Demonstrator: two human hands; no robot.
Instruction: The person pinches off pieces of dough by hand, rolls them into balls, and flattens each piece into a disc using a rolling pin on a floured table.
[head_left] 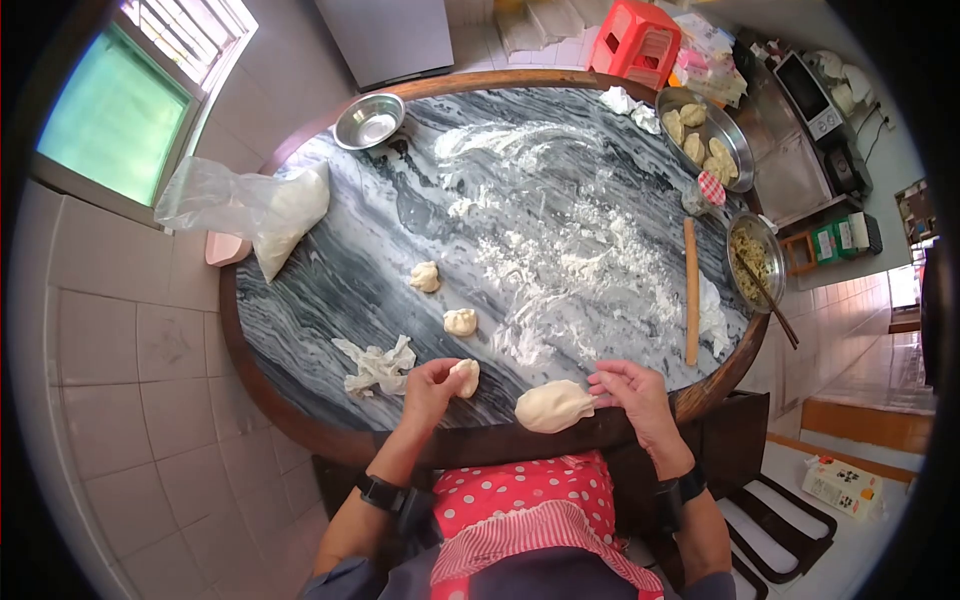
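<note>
Pale dough: the left hand (pixel 432 385) pinches a small piece (pixel 465 376) while the right hand (pixel 630 392), just beside it, grips the log (pixel 553 406); even portions call for equal pinches.

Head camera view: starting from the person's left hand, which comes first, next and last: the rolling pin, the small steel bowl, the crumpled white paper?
1. Crumpled white paper, just beside the left hand, toward the window.
2. Rolling pin, across the table on the right.
3. Small steel bowl, at the table's far edge.

Floured centre (pixel 560 250) open; two dough balls (pixel 459 321) ahead left, rolling pin (pixel 690 290) bars right.
</note>
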